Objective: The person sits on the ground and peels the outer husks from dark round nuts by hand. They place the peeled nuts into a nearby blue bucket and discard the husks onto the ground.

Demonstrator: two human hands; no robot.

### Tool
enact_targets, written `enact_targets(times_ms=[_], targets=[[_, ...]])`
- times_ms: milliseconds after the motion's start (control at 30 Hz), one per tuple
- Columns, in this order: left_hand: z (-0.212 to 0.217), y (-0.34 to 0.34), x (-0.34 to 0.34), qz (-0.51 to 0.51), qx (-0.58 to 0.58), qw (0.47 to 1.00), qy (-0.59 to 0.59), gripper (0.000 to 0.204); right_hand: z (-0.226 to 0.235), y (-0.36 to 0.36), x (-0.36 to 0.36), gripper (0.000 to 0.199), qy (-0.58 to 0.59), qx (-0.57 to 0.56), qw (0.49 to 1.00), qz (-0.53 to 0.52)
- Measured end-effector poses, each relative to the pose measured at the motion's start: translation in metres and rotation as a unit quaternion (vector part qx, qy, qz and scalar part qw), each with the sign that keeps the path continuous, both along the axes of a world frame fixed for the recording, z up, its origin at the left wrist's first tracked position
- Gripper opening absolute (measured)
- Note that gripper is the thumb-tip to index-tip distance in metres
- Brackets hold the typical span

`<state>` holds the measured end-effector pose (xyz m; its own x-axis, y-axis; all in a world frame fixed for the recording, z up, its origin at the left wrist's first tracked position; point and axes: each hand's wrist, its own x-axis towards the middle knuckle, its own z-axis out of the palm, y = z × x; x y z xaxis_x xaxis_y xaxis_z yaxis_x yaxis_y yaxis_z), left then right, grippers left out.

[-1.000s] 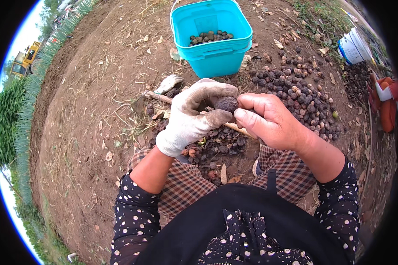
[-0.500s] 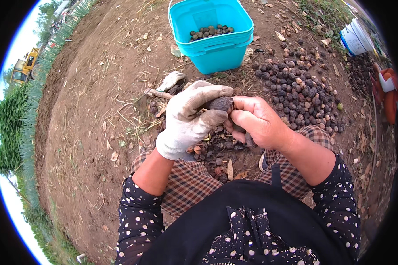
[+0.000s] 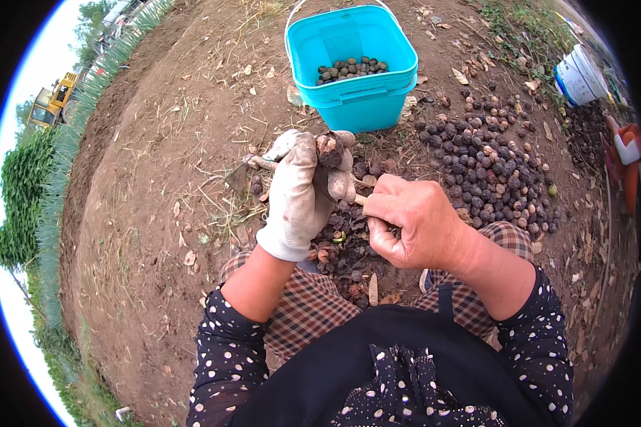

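Over on the far left, a yellow machine (image 3: 55, 99) stands behind a row of spiky green plants (image 3: 60, 160), and bare brown soil runs in from there toward the person. The left hand (image 3: 297, 188), in a soiled white glove, is raised with its fingers and thumb closed around a dark, rough nut (image 3: 329, 151), which sits up at the fingertips, partly covered by the glove. Below it, blackish husks (image 3: 345, 245) litter the ground between the checked trouser legs. Beyond the hands stands a turquoise bucket (image 3: 363, 114), its bottom partly covered with nuts. The bare right hand (image 3: 413, 220) is just beside the glove, fingers curled in; a bit of pale wooden stick (image 3: 361, 200) shows at its knuckles, but I can't tell whether the hand grips it or merely passes in front. Past that hand, a broad heap of dark nuts (image 3: 488, 167) spreads over the dirt, one greenish piece at its edge. Farther right I see a white pail (image 3: 579, 77), tilted, and something orange-red (image 3: 628, 153) near the rim of the view.
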<state>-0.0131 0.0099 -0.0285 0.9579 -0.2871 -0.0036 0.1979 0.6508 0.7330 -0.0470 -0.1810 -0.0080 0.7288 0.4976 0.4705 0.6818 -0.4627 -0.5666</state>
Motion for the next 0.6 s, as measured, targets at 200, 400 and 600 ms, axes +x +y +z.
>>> enact_targets(times_ms=[200, 400, 600], targets=[[0.010, -0.004, -0.013, 0.048, 0.251, 0.961, -0.101, 0.050, 0.007, -0.008, 0.013, 0.019, 0.167, 0.082, 0.982, -0.020], [0.006, -0.006, -0.018, 0.091, 0.329, 0.907, -0.248, 0.042, 0.015, -0.003, 0.013, 0.018, 0.207, 0.115, 0.972, -0.005], [0.002, -0.009, -0.023, 0.111, 0.351, 0.889, -0.273, 0.032, -0.004, 0.005, 0.014, 0.016, 0.231, 0.171, 0.958, 0.008]])
